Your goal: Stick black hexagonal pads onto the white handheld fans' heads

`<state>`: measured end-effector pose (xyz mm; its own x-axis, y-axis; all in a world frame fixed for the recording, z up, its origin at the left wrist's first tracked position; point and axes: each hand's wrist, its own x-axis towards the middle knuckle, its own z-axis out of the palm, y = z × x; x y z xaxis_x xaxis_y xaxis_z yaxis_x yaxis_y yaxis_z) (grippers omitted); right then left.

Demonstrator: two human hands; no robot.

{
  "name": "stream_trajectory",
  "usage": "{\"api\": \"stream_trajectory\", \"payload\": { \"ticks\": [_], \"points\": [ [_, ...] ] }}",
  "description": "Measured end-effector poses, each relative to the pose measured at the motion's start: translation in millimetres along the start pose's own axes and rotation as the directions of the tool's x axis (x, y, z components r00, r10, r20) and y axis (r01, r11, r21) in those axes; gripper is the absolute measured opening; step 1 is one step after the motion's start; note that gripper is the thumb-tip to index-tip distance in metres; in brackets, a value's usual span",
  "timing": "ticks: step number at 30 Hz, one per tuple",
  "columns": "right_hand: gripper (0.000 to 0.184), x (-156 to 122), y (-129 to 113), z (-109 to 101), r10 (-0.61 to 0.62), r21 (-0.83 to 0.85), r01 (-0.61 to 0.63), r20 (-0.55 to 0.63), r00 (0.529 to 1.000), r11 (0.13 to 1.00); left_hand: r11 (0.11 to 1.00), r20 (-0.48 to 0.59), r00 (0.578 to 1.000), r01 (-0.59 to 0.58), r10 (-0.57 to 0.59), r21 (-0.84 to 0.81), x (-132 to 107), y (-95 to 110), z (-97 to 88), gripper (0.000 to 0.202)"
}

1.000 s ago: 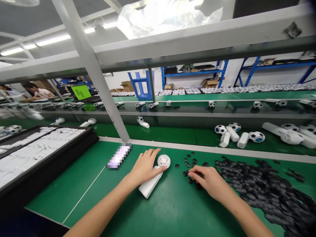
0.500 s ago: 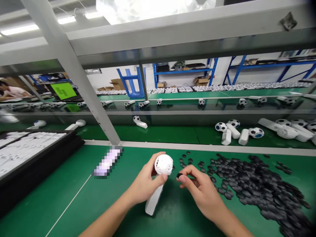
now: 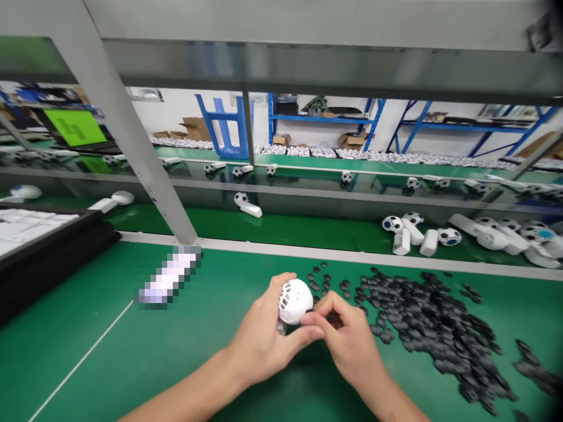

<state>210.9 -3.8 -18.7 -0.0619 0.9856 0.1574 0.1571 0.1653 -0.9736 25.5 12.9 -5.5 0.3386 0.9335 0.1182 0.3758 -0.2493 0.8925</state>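
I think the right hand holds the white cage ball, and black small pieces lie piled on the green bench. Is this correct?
No, the head view shows the left hand holding the white cage ball. The black pieces are piled as you say.

place: factory assembly workshop | signs: green-matted workbenches (image 3: 79, 316), blue steel racks (image 3: 325, 119), rows of soccer-ball handheld fans (image 3: 448, 237)

Our right hand (image 3: 347, 343) has moved in to touch the white caged fan head (image 3: 295, 302), which our left hand (image 3: 261, 343) now cups, its handle gone from view.
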Motion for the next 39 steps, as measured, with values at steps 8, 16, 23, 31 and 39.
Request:
{"api": "stream_trajectory", "payload": {
  "ticks": [8, 16, 23, 31, 39],
  "points": [
    [0.025, 7.0, -14.5, -15.5, 0.002, 0.000, -0.002, 0.222, 0.975, 1.000, 0.999, 0.124, 0.992, 0.011, -0.007, -0.034, 8.3, 3.3, -15.4, 0.073],
    [0.039, 33.9, -14.9, -95.6, 0.024, -0.550, 0.083, 0.185, 0.982, 0.831, 0.935, 0.168, 0.985, 0.095, -0.039, -0.342, 31.7, -14.0, -36.6, 0.040],
    [0.030, 15.1, -12.9, -28.4, -0.010, -0.110, 0.030, 0.173, 0.985, 0.994, 0.960, 0.031, 0.999, -0.028, 0.039, -0.280, 14.9, -8.4, -25.8, 0.045],
    [0.020, -9.6, -21.9, -4.9, 0.022, 0.110, -0.031, 0.078, 0.997, 0.993, 0.985, -0.112, 0.981, -0.153, 0.161, 0.075, -4.2, -2.7, -15.3, 0.060],
    [0.011, -16.7, -20.2, -8.9, -0.230, -0.035, 0.235, 0.106, 0.967, 0.971, 0.676, -0.233, 0.673, -0.526, 0.702, 0.516, 0.0, -9.9, -23.4, 0.072]
  ]
}}
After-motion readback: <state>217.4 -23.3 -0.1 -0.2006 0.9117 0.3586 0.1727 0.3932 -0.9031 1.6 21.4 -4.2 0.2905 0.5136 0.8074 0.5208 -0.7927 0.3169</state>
